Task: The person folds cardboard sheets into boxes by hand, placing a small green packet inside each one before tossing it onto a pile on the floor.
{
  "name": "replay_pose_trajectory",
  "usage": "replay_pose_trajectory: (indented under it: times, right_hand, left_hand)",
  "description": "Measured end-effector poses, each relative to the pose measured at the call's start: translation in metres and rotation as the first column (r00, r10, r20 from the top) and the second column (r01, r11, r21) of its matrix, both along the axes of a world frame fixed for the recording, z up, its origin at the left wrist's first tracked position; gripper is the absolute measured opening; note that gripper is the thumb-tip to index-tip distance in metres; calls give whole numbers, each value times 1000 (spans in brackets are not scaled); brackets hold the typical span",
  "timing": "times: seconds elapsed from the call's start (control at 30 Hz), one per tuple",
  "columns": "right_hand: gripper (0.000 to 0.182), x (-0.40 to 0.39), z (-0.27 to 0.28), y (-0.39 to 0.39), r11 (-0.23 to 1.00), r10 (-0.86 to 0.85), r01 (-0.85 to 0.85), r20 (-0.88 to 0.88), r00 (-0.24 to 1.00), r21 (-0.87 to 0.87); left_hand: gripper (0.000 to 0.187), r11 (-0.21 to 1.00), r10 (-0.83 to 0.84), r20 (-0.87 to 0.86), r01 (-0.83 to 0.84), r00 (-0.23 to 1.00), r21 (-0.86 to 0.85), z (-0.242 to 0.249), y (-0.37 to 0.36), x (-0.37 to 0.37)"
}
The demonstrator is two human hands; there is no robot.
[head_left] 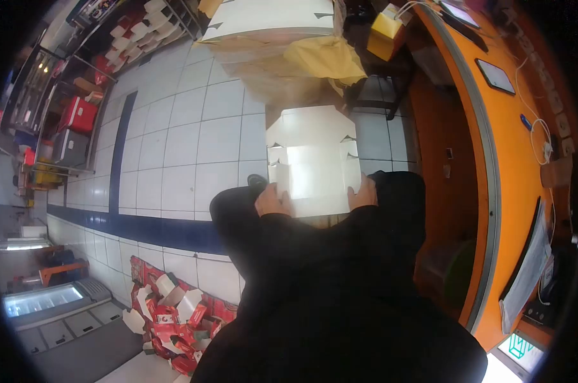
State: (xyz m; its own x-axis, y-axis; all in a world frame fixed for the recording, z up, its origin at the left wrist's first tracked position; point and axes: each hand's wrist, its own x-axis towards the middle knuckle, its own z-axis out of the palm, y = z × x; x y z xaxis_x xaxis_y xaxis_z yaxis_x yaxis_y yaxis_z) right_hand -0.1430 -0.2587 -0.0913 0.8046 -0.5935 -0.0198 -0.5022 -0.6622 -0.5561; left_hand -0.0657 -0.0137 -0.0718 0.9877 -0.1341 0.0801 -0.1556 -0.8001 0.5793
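Note:
A white cardboard box blank (315, 153) lies over my lap, its inner face up and its side flaps partly raised. My left hand (273, 201) grips its near left edge, fingers curled round the side flap. On the opposite side my right hand (363, 193) clasps the near right flap. Slits and small tabs show along both sides of the blank. Beyond it lies a stack of flat white cardboard blanks (270, 18) on torn brown wrapping paper (257, 64).
An orange counter (483, 166) with a tablet (495, 76) and cables runs along the right. A pile of red and white boxes (177, 325) sits on a red mat at lower left. Shelving (72, 127) stands far left. A yellow box (385, 35) is near the counter.

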Motion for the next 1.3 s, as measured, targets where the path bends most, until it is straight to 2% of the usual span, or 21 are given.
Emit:
replay_pose_trajectory:
  times: [0.13, 0.17, 0.2, 0.23, 0.3, 0.37, 0.47, 0.5, 0.57, 0.6, 0.63, 0.67, 0.7, 0.77, 0.87, 1.07, 1.1, 1.17, 1.2, 1.27, 1.3]
  right_hand:
    - [63, 2, 0, -3, 998, -64, 64, -30, 997, -25]
    - [62, 1, -4, -8, 998, -67, 67, -14, 998, -2]
    - [62, 1, -6, -11, 997, -70, 70, 2, 998, 21]
    - [62, 2, -4, -12, 997, -73, 73, 3, 997, 21]
    - [57, 5, -1, -14, 967, -153, 144, 25, 988, 212]
    - [56, 8, -13, -18, 962, -129, 109, 67, 989, 250]
    - [51, 6, 1, -19, 964, -100, 65, 124, 987, 258]
    - [47, 6, 6, -20, 971, -86, 50, 145, 986, 235]
    - [41, 3, 5, -23, 991, -26, 9, 123, 992, 136]
    - [39, 5, 9, -20, 950, -104, 49, 165, 981, 307]
    - [36, 7, 14, -17, 879, -187, 76, 193, 963, 471]
    - [36, 7, 19, -12, 878, -185, 75, 192, 964, 472]
    - [36, 6, 42, -2, 921, -152, 98, 117, 981, 377]
    - [35, 3, 54, 9, 955, -123, 109, 34, 992, 276]
    - [32, 4, 47, 9, 975, -73, 88, -83, 994, 202]
    - [32, 4, 34, 1, 970, -155, 180, -157, 975, 163]
    - [33, 4, 33, 4, 993, -63, 75, -122, 991, 96]
    - [36, -1, 31, 11, 999, 36, -34, -98, 995, 30]
    - [37, -1, 43, 19, 990, 124, -132, -165, 978, -40]
    - [40, -3, 44, 26, 967, 202, -232, -241, 949, -103]
    - [41, -3, 36, 29, 952, 202, -262, -319, 926, -159]
  left_hand:
    - [33, 983, 40, -125, -62, 991, -171, -8, 4, 15]
    - [29, 860, -33, -151, -49, 988, -507, -17, 8, 20]
    - [26, 626, -111, -149, -47, 983, -778, -24, 12, 24]
    - [26, 626, -114, -149, -45, 982, -778, -11, 14, 25]
    - [24, 436, -194, -365, -253, 911, -864, 12, 23, 25]
    - [28, 390, -250, -363, -250, 898, -886, 18, 29, 28]
    - [26, 193, -302, -428, -385, 852, -903, 28, 29, 24]
    - [26, 193, -309, -427, -384, 850, -903, 23, 31, 23]
    - [31, 385, -236, -474, -366, 849, -847, 14, 35, 22]
    - [31, 387, -236, -475, -366, 848, -846, 12, 34, 18]
    - [35, 557, -203, -476, -299, 856, -775, 10, 29, 14]
    - [40, 706, -170, -472, -227, 865, -670, 7, 25, 10]
    - [40, 708, -168, -475, -230, 864, -668, 7, 20, 8]
    - [51, 966, -95, -152, 54, 984, -253, 10, 11, 2]
    - [50, 964, -3, -344, -88, 939, -249, 1, 2, 1]
    - [45, 901, -42, -365, -123, 930, -417, -7, 8, 4]
    - [45, 901, -41, -366, -124, 930, -416, -3, 6, 3]
    - [49, 977, -53, -370, -30, 927, -213, 5, -1, -3]
    - [49, 977, -50, -373, -31, 926, -209, 3, -4, -5]
    - [59, 975, -155, -265, 191, 952, 116, 1, -15, -7]
    - [59, 975, -155, -268, 191, 951, 114, 4, -20, -7]
